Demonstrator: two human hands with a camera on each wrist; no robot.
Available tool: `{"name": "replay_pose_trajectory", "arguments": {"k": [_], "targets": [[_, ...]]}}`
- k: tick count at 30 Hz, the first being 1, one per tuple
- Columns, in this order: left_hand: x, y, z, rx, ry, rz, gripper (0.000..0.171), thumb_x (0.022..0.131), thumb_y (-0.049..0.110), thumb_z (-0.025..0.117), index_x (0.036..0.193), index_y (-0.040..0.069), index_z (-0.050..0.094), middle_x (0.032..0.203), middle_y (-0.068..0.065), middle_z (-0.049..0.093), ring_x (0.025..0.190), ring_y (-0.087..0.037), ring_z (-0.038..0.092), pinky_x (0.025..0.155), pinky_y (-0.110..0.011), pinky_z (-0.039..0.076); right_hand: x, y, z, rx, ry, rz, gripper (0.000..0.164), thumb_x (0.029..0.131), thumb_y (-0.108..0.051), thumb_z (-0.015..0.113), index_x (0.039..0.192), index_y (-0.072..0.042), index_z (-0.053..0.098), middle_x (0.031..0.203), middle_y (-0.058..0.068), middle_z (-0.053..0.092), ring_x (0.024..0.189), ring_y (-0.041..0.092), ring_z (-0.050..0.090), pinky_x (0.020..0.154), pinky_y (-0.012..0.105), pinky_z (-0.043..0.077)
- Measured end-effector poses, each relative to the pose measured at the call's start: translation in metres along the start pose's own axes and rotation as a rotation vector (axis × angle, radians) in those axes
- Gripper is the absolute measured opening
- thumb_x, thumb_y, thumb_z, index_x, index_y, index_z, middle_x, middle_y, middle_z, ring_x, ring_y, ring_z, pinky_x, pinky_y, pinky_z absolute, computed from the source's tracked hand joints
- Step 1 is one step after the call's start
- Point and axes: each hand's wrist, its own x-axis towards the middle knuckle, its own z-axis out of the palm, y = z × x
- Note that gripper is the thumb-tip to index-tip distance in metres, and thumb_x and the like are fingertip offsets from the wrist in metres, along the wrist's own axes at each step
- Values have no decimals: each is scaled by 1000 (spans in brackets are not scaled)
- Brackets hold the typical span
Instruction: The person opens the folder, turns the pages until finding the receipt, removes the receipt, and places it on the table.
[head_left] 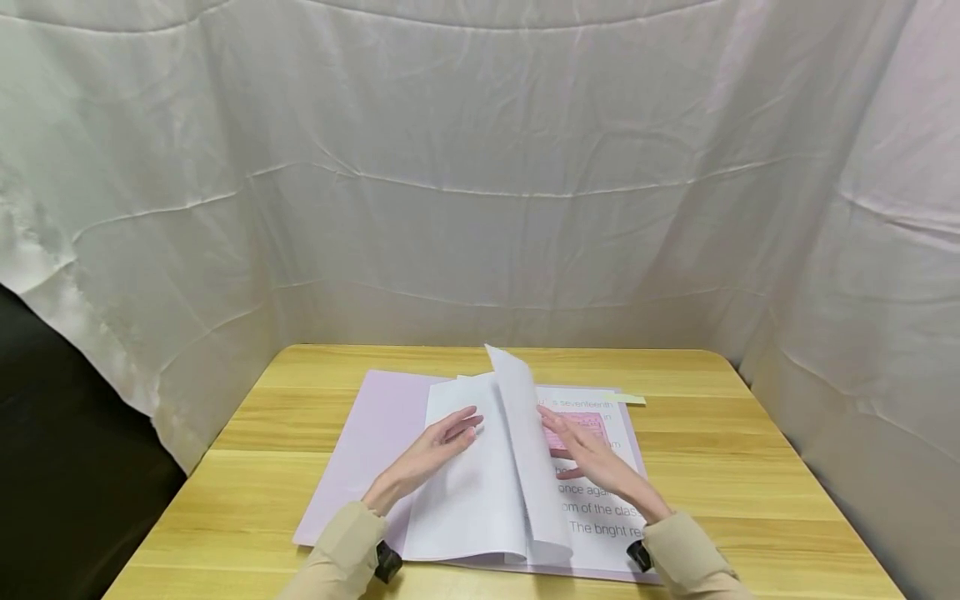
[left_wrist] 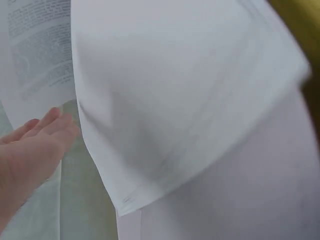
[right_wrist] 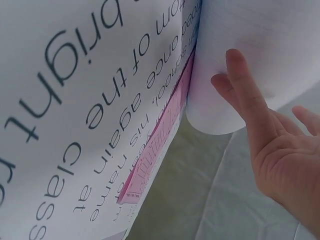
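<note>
On the table, a pale lilac folder (head_left: 345,467) lies spread with large white sheets in it. One white page (head_left: 528,450) stands curled upright near the middle. My right hand (head_left: 592,458), fingers extended, is at this page's right side; its fingertips appear against the paper in the right wrist view (right_wrist: 280,145). Over the white sheet on the left (head_left: 465,508), my left hand (head_left: 427,457) hovers with loosely extended fingers and holds nothing. Large print covers the right-hand sheet (head_left: 600,546). A pink printed slip (head_left: 588,423) lies on that sheet, partly hidden by my right hand.
A pale yellow-green tab (head_left: 632,399) sticks out past the folder's top right edge. The wooden table (head_left: 720,500) reaches beyond the folder on both sides. Grey-white cloth (head_left: 480,208) hangs behind and at the sides. Black wrist cameras (head_left: 387,562) sit at both cuffs.
</note>
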Motion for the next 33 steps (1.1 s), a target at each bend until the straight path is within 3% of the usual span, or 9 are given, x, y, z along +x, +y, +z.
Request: {"name": "replay_pose_trajectory", "arguments": {"k": [6, 11, 18, 24, 33], "targets": [[4, 0, 1, -138, 1, 6, 64, 108, 27, 46, 158, -3, 19, 160, -27, 34, 151, -37, 32, 127, -47, 23, 1, -1, 4, -19, -14, 14, 56, 112, -40, 20, 162, -16, 22, 167, 25, 14, 138, 62, 37, 93, 53, 59], [4, -1, 0, -248, 30, -14, 63, 106, 14, 50, 157, -7, 19, 156, -33, 36, 143, -26, 45, 124, -42, 31, 1, 0, 6, -42, -20, 0, 56, 112, -39, 20, 162, -14, 21, 167, 25, 15, 141, 61, 32, 92, 55, 59], [4, 1, 3, -236, 109, -65, 66, 105, 20, 55, 155, -8, 23, 150, -33, 45, 129, -20, 58, 115, -41, 46, 1, 1, 7, -51, -40, -22, 57, 112, -38, 19, 161, -10, 23, 167, 24, 17, 141, 60, 33, 91, 53, 60], [5, 3, 5, -214, 206, -93, 67, 100, 14, 62, 152, -11, 28, 137, -32, 56, 110, -15, 65, 104, -39, 55, 0, 3, 8, -33, -75, -40, 58, 112, -38, 18, 160, -6, 22, 165, 27, 18, 139, 62, 36, 95, 59, 56], [6, 0, 5, -173, 395, -142, 58, 92, 4, 69, 144, -8, 46, 107, -16, 72, 92, -11, 69, 90, -31, 60, -3, 6, -2, -72, -37, -41, 58, 112, -36, 20, 157, -1, 29, 162, 30, 26, 138, 58, 41, 97, 58, 56]]}}
